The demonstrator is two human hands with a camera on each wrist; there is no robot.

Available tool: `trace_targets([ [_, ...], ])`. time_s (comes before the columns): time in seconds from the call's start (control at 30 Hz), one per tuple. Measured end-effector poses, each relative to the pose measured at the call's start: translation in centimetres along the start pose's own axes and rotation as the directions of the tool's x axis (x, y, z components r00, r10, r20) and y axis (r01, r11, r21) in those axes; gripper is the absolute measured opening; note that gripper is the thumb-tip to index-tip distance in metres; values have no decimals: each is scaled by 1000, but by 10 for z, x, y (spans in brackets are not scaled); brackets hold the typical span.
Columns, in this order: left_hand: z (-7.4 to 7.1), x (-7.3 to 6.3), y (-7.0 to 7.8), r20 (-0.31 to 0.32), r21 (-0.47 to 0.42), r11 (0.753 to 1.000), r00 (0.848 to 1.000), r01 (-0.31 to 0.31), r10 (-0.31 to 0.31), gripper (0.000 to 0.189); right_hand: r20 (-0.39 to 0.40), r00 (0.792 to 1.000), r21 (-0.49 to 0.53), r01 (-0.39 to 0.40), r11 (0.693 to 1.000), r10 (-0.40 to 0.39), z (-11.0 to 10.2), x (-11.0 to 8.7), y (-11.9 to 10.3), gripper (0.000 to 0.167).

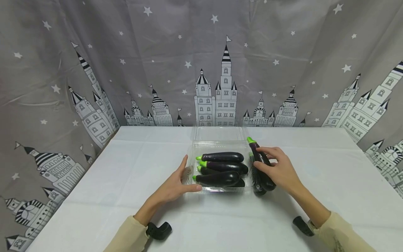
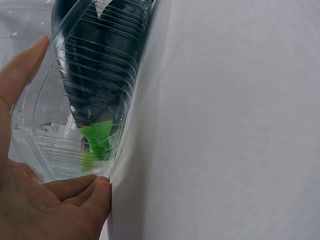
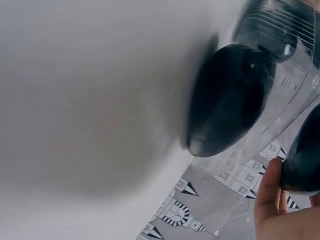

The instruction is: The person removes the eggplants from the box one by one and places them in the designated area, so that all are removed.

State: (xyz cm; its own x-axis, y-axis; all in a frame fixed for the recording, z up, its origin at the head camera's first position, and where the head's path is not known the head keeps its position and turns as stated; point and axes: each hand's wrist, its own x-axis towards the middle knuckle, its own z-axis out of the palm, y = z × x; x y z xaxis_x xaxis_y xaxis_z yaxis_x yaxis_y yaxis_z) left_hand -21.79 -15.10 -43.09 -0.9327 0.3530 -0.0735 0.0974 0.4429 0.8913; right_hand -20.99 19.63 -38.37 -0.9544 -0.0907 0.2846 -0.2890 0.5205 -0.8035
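Observation:
A clear plastic clamshell container (image 1: 220,189) stands on the table with its lid folded back, several small dark eggplants (image 1: 217,178) with green stems lying inside. My left hand (image 1: 173,185) grips its front left corner, thumb along the front rim and fingers against the left end wall. In the left wrist view those fingers (image 2: 82,192) sit low on the clear wall. My right hand (image 1: 278,166) holds one eggplant (image 1: 261,161) between thumb and fingers, right of the container. Another eggplant (image 3: 230,100) lies on the table beneath it, partly hidden in the head view.
The open lid (image 1: 220,133) lies toward the back edge of the white-covered table (image 1: 126,168). A grey curtain (image 1: 157,42) printed with castles and stars hangs behind and at both sides. Black wrist devices (image 1: 160,231) are strapped by both sleeves.

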Motion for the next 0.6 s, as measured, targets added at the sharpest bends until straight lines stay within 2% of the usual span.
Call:
trace_targets([
  [0.37,0,0,0,-4,6,1000,1000,9,-8,123,-60,996,-50,-75,996,72,-10,-4,13,45],
  [0.6,0,-1,1,-3,8,1000,1000,12,-12,124,-41,988,-79,-153,985,150,-14,-8,22,46],
])
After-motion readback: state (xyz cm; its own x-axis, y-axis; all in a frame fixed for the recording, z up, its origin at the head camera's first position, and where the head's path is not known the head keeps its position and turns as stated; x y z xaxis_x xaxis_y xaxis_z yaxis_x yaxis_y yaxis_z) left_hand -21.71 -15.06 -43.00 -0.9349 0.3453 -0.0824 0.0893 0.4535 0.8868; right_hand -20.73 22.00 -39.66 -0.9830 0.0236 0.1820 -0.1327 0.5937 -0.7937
